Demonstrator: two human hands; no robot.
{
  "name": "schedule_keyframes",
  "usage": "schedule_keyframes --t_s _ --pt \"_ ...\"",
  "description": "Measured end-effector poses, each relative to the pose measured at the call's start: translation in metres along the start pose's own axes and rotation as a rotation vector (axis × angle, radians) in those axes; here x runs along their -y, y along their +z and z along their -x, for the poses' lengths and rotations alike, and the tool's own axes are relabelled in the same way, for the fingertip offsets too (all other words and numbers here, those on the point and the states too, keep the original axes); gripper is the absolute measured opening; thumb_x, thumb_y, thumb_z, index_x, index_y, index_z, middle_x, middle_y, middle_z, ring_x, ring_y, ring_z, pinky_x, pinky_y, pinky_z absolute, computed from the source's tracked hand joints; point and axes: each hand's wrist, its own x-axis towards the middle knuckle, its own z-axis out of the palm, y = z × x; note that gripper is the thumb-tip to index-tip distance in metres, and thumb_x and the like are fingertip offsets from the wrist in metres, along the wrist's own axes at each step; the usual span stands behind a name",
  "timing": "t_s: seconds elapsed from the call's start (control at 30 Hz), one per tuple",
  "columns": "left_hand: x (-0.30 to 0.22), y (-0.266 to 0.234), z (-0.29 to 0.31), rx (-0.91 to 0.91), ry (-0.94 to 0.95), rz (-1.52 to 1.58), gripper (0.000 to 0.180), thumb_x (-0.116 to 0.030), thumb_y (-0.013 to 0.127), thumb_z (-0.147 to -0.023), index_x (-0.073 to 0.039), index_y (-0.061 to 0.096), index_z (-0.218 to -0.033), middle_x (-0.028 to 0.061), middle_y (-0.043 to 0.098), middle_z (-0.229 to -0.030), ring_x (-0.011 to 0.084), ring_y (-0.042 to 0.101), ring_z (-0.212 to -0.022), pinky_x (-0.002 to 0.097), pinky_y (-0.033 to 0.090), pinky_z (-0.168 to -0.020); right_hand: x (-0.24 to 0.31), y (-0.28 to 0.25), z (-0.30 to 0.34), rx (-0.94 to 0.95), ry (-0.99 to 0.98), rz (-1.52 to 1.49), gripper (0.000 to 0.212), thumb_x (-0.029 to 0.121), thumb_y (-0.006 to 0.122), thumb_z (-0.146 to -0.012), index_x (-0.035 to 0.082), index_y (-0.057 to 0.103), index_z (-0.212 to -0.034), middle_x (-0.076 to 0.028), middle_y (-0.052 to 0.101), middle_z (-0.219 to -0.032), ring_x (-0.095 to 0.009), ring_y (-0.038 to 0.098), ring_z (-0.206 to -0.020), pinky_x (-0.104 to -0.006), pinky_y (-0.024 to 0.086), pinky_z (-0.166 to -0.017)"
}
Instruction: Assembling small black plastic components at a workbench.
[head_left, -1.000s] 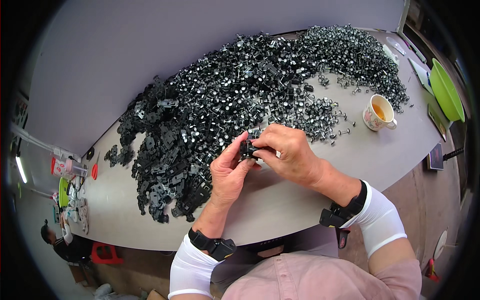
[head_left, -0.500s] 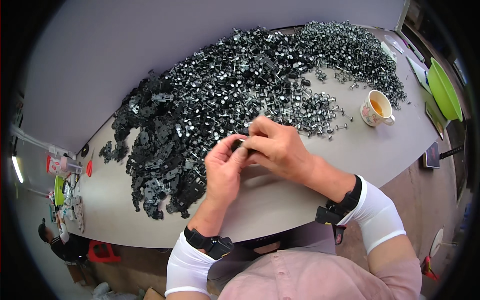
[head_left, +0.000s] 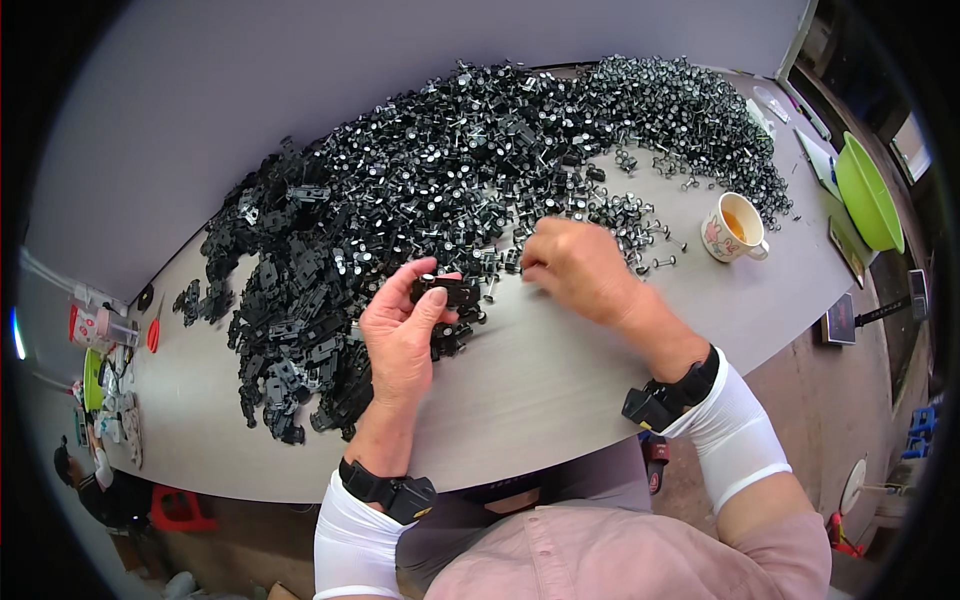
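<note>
Between the thumb and fingers of my left hand (head_left: 396, 335) is a black toy-car chassis (head_left: 452, 291), held just above the table. My right hand (head_left: 582, 268) is apart from it, at the near edge of a large heap of small wheel axles (head_left: 430, 165) with shiny wheel faces. Its fingers are curled together, and whether an axle is in them is hidden. To the left of my left hand lies a pile of black chassis pieces (head_left: 300, 325). A few loose wheel axles (head_left: 665, 262) lie just right of my right hand.
At the right stands a white patterned cup (head_left: 714, 243) with an amber drink. Beyond it a green bowl (head_left: 872, 195) sits by the table edge. Red scissors (head_left: 153, 335) lie at the left. Another person (head_left: 105, 492) is at the far left, near a red stool (head_left: 182, 508).
My hands were together around a small dark piece. The right hand has moved away to the wheel axles, while the left keeps the chassis. The whole view has shifted slightly.
</note>
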Motion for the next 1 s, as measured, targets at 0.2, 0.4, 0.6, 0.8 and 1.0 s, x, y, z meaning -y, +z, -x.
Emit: schedule_keyframes --t_s 0.2,0.4,0.6,0.8,1.0 --pt "-0.001 0.003 0.003 -0.055 -0.056 0.017 0.022 -0.003 0.067 -0.086 0.002 0.058 -0.105 0.0078 0.066 -0.086 0.0055 0.055 -0.063 0.0178 0.045 -0.052 0.015 0.032 0.001 0.027 -0.119 -0.064 0.016 0.011 0.074 -0.07 0.007 0.064 -0.083 -0.006 0.057 -0.08 -0.026 0.06 -0.075 -0.0384 0.05 -0.06" --pt "-0.002 0.003 0.004 -0.06 -0.142 0.163 0.019 0.0 0.066 -0.086 -0.001 0.052 -0.099 0.008 0.061 -0.079 0.0121 0.061 -0.062 0.0217 0.048 -0.048 0.011 0.036 0.002 -0.065 -0.11 -0.143 0.012 0.006 0.073 -0.071 0.005 0.066 -0.08 -0.007 0.059 -0.083 -0.026 0.061 -0.077 -0.0348 0.051 -0.063" --pt "-0.004 0.001 0.002 -0.033 -0.229 0.218 0.017 0.0 0.065 -0.086 -0.003 0.049 -0.092 0.0076 0.061 -0.076 0.0122 0.06 -0.059 0.0219 0.044 -0.042 0.02 0.018 -0.001 -0.158 -0.015 -0.636 0.021 -0.004 0.073 -0.067 0.006 0.068 -0.085 -0.007 0.065 -0.093 -0.024 0.06 -0.085 -0.0355 0.05 -0.073" --pt "0.0 0.002 0.003 0.006 -0.285 0.228 0.018 -0.002 0.066 -0.085 -0.003 0.049 -0.092 0.0064 0.06 -0.076 0.0103 0.058 -0.058 0.0203 0.041 -0.042 0.035 0.016 -0.002 -0.232 -0.17 -0.399 0.049 -0.008 0.074 -0.062 0.005 0.062 -0.108 -0.005 0.066 -0.096 -0.023 0.058 -0.093 -0.034 0.05 -0.08" --pt "-0.003 0.0 0.003 0.048 -0.29 0.24 0.017 -0.003 0.065 -0.086 -0.003 0.049 -0.092 0.0055 0.059 -0.075 0.0089 0.056 -0.058 0.0188 0.039 -0.042 0.035 0.022 0.0 -0.215 -0.11 -0.498 0.057 -0.008 0.073 -0.064 0.003 0.054 -0.117 -0.007 0.067 -0.098 -0.023 0.061 -0.096 -0.0321 0.049 -0.081"
